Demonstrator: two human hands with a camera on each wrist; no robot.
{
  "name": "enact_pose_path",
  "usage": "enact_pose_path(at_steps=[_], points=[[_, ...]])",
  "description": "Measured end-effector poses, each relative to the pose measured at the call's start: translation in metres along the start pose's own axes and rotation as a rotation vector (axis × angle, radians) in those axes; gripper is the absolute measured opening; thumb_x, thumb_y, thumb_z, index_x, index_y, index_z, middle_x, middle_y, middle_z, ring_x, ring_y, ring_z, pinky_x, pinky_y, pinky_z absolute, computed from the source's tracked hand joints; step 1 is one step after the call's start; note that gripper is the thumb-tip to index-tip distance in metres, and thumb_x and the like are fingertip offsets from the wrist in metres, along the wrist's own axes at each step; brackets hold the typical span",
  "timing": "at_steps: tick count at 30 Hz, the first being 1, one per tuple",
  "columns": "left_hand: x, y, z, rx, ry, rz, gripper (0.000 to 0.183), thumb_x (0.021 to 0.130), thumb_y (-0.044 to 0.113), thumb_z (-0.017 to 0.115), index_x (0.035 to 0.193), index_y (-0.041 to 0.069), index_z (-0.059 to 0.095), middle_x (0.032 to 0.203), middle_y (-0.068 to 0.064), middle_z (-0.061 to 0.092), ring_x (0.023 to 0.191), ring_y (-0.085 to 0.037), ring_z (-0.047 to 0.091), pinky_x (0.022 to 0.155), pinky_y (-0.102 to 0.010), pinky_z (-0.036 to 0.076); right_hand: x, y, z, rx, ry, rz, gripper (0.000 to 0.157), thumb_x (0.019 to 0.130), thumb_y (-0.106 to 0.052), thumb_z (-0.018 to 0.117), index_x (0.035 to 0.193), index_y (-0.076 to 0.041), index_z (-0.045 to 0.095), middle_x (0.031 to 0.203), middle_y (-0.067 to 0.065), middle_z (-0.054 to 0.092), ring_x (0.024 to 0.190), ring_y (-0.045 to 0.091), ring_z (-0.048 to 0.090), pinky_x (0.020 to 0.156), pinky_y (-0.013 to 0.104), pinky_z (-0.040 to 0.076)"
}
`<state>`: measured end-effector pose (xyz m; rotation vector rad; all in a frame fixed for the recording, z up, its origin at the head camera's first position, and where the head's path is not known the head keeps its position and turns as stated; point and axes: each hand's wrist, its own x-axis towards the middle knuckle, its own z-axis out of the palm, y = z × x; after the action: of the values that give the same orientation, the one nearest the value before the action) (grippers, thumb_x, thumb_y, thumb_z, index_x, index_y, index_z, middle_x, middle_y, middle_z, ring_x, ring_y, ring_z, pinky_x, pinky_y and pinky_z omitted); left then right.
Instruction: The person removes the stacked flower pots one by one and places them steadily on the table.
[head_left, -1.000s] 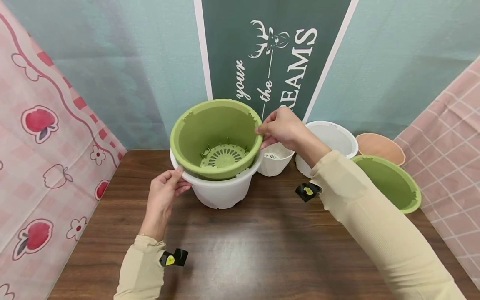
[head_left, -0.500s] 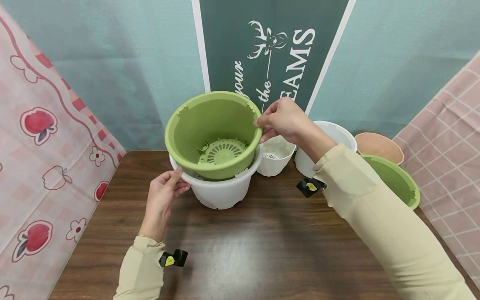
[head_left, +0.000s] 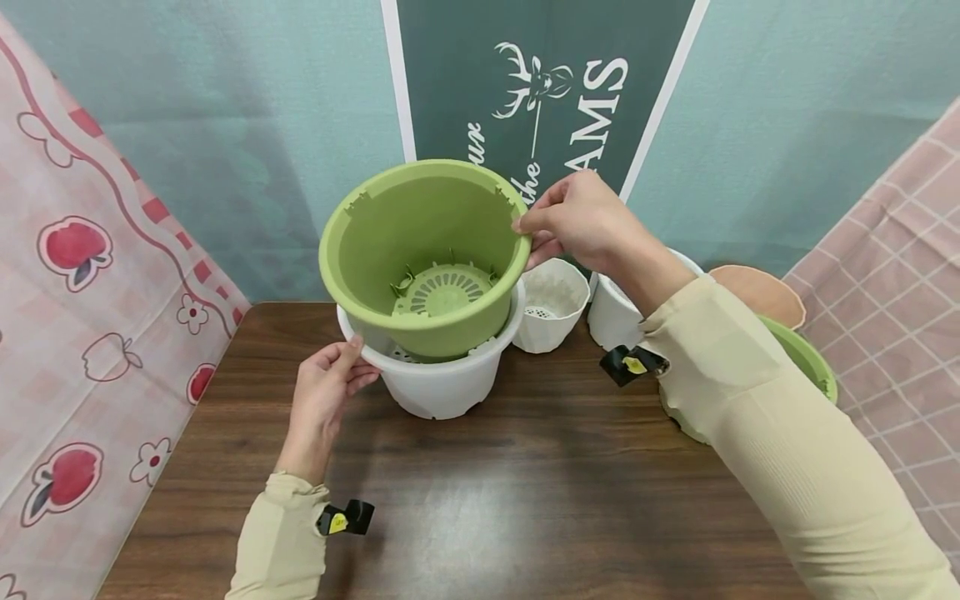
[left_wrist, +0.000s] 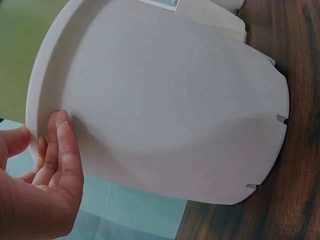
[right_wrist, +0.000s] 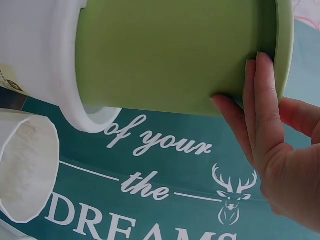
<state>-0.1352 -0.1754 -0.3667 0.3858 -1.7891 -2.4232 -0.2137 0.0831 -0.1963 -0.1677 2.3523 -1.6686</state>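
Observation:
A green flowerpot (head_left: pixel 420 208) with a slotted bottom sits partly inside a larger white flowerpot (head_left: pixel 442 387), its rim raised well above the white one. My right hand (head_left: pixel 581 218) pinches the green rim at its right side, thumb inside and fingers along the outer wall, as the right wrist view shows. At the front left, my left hand (head_left: pixel 330 387) pinches the rim of the white pot, which stands upright on the table; in the left wrist view its fingers (left_wrist: pixel 70 155) lie against the outer wall. The lower part of the green pot is hidden inside the white one.
Right of the pair stands a small white faceted pot (head_left: pixel 551 312). Farther right are another white pot (head_left: pixel 611 308), an orange pot (head_left: pixel 757 296) and a second green pot (head_left: pixel 806 358), partly behind my right arm. Fabric backdrops surround the wooden table (head_left: pixel 480 500).
My right hand has risen with the green flowerpot, lifting it partway out of the white one. The left hand has kept its hold on the white rim.

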Motion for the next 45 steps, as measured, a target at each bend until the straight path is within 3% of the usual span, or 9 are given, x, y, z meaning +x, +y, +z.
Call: enact_pose_path(at_steps=[18, 25, 36, 45], points=[[-0.001, 0.001, 0.0, -0.006, -0.004, -0.009, 0.023, 0.093, 0.016, 0.053, 0.072, 0.009, 0.058, 0.062, 0.0, 0.061, 0.059, -0.01, 0.061, 0.061, -0.021, 0.054, -0.014, -0.022, -0.011, 0.055, 0.012, -0.035, 0.023, 0.085, 0.006, 0.058, 0.103, 0.02, 0.053, 0.08, 0.018, 0.063, 0.064, 0.022, 0.066, 0.064, 0.035, 0.056], [-0.001, 0.001, 0.0, 0.004, 0.0, -0.011, 0.021, 0.093, 0.016, 0.054, 0.074, 0.008, 0.057, 0.063, 0.0, 0.06, 0.059, -0.01, 0.061, 0.062, -0.021, 0.055, -0.019, -0.028, -0.019, 0.121, 0.025, -0.028, 0.014, 0.084, 0.008, 0.059, 0.094, 0.016, 0.055, 0.078, 0.019, 0.063, 0.065, 0.025, 0.066, 0.063, 0.036, 0.056], [-0.001, 0.002, 0.001, 0.024, 0.002, -0.015, 0.02, 0.093, 0.018, 0.054, 0.077, 0.007, 0.057, 0.063, 0.0, 0.061, 0.06, -0.01, 0.062, 0.062, -0.022, 0.055, -0.021, -0.028, -0.035, 0.212, 0.024, -0.052, 0.002, 0.082, 0.011, 0.058, 0.083, 0.013, 0.058, 0.079, 0.021, 0.064, 0.067, 0.03, 0.066, 0.06, 0.038, 0.056], [0.0, 0.002, 0.0, 0.027, 0.007, -0.028, 0.018, 0.092, 0.02, 0.056, 0.078, 0.007, 0.057, 0.065, 0.0, 0.061, 0.06, -0.01, 0.062, 0.062, -0.02, 0.054, -0.02, -0.022, -0.053, 0.307, 0.046, -0.038, 0.005, 0.081, 0.012, 0.059, 0.078, 0.009, 0.057, 0.078, 0.021, 0.064, 0.066, 0.031, 0.066, 0.056, 0.039, 0.056]])
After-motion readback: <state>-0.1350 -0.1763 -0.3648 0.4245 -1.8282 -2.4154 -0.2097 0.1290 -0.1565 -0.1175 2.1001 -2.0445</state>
